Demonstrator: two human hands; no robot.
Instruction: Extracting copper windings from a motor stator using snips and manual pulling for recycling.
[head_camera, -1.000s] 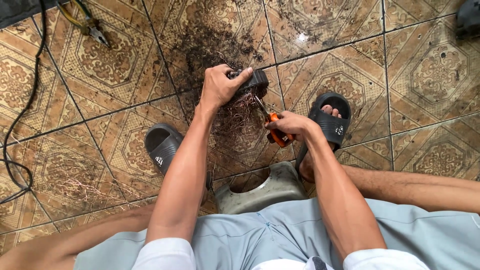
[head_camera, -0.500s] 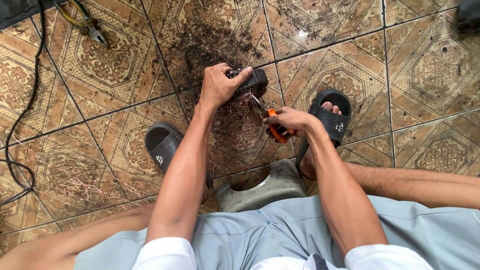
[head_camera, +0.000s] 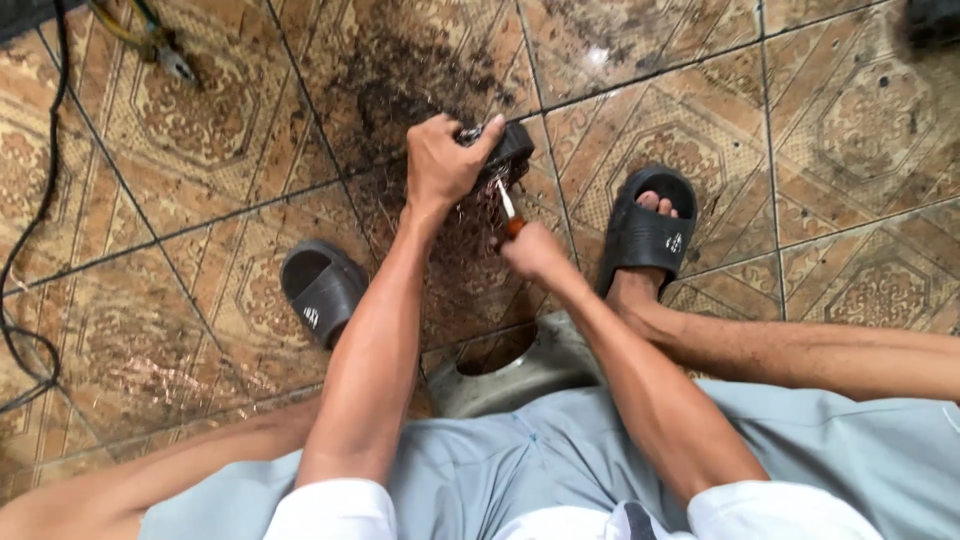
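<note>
My left hand (head_camera: 442, 162) grips a dark, round metal part with copper wire strands (head_camera: 508, 152), pressing it on the tiled floor. My right hand (head_camera: 533, 250) holds an orange-handled screwdriver (head_camera: 509, 213), its blade tip pointing up into the wire bundle just below the dark part. Both hands work close together, a little ahead of my knees. Dark grime stains the tile (head_camera: 400, 70) around and beyond the part.
A black slipper (head_camera: 320, 288) lies empty at the left; my right foot wears another black slipper (head_camera: 648, 232). A grey plastic stool (head_camera: 520, 372) shows between my legs. A black cable (head_camera: 30, 230) runs along the left, and a tool with yellow-green handles (head_camera: 150, 40) lies top left.
My right hand has moved up and left, bringing the screwdriver tip closer under the dark part. My left hand stays on the part.
</note>
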